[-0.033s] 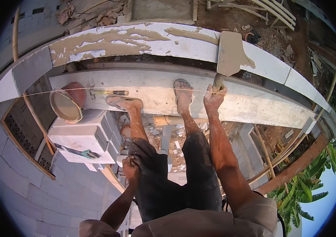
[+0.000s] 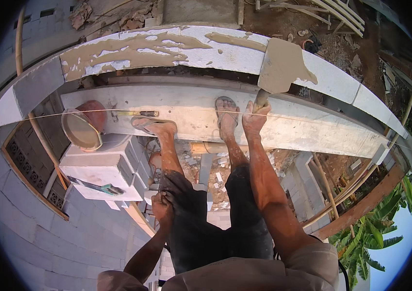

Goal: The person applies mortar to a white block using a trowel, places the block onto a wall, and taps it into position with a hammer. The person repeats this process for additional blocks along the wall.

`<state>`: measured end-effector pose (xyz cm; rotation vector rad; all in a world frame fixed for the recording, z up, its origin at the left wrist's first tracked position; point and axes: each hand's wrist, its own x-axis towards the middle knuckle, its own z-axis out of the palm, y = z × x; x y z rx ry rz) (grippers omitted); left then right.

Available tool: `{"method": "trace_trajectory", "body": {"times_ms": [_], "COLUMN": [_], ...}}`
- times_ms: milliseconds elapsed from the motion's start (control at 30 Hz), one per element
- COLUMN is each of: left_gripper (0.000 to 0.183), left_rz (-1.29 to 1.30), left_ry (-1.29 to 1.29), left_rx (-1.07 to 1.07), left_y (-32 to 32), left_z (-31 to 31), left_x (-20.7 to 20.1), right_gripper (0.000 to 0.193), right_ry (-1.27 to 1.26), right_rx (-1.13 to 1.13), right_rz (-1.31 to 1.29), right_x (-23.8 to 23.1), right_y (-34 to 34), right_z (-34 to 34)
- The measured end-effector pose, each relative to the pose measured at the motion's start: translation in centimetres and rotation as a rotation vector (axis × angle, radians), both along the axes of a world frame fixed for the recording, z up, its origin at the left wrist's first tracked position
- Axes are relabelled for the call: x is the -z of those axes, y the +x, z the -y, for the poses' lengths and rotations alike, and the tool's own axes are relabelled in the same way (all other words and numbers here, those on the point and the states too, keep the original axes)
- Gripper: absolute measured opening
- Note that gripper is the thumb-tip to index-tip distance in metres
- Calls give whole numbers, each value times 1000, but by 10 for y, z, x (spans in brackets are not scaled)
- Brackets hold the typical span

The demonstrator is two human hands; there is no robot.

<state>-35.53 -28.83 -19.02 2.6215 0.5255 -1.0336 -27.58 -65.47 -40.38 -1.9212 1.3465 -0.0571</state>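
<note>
My right hand (image 2: 255, 120) is closed around the handle of a mortar-coated trowel (image 2: 279, 67). The trowel's broad blade lies over the top of a white block wall (image 2: 232, 52), with wet mortar spilling past its right edge. Grey-brown mortar (image 2: 123, 53) covers much of the wall top at the left in uneven patches. A thin string (image 2: 191, 110) runs across in front of the wall, close to my right hand. My left hand (image 2: 162, 207) rests by my left knee with curled fingers against the dark shorts; whether it grips anything is hidden.
My feet stand on a long plank (image 2: 186, 123). A hammer (image 2: 135, 113) lies on it beside a red bucket (image 2: 92, 114) with mortar inside. A hand saw (image 2: 96, 186) rests on stacked white blocks (image 2: 96, 167) at left. Rubble (image 2: 220, 177) lies below; bamboo poles (image 2: 327, 186) stand right.
My right hand and the trowel handle have shifted a little to the left, and the blade has turned slightly over the wall top. My left hand stays by the knee.
</note>
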Motion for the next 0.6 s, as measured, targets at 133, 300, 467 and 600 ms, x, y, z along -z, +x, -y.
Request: {"method": "trace_trajectory", "body": {"times_ms": [133, 300, 467, 600], "left_gripper": [13, 14, 20, 24], "left_rz": [-95, -153, -250, -261], "left_ry": [175, 212, 211, 233], "left_rx": [75, 119, 169, 216], "left_y": [17, 49, 67, 74], "left_z": [9, 1, -10, -15], "left_x": [14, 6, 7, 13], "right_gripper": [57, 51, 39, 36], "right_ry": [-44, 62, 451, 1146], "right_rx": [-189, -229, -295, 69], "right_rz": [-296, -104, 34, 200], "right_x": [58, 30, -95, -192], "right_y": [33, 23, 20, 63], "right_z": [-105, -192, -185, -118]}}
